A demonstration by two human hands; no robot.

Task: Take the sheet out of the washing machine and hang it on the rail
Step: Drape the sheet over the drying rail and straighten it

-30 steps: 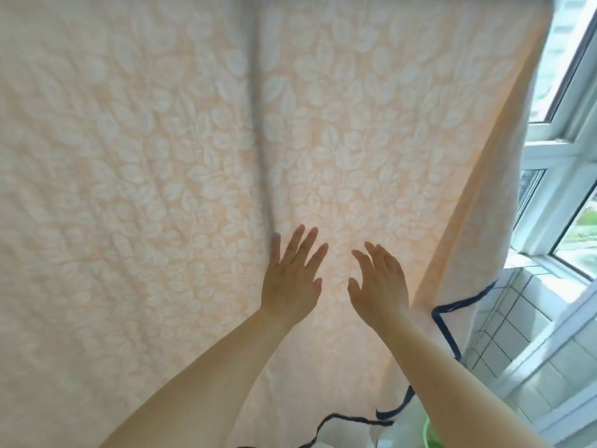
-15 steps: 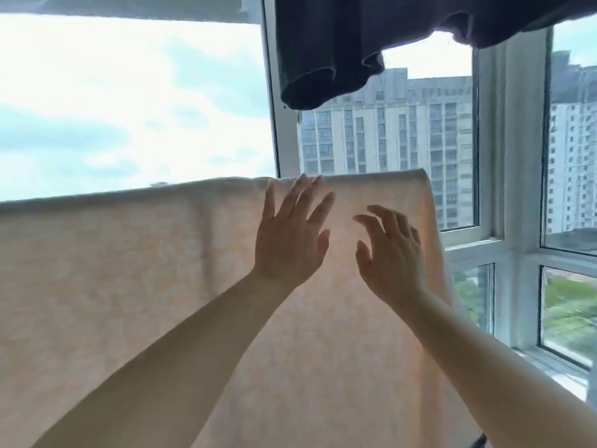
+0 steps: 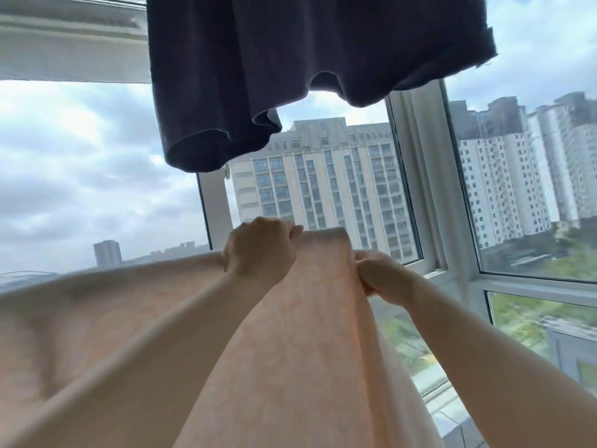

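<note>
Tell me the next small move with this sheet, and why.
Probably pull the two hands apart along the top edge. The left hand and right hand both grip the peach sheet close together near its right end, and the cloth between them stands up in a bunched ridge.

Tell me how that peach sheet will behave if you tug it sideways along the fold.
The sheet is probably floppy: it drapes and creases below the left hand and right hand gripping it. It looks thin, since light glows through it, so likely light. It may slide and bunch rather than hold its shape.
</note>
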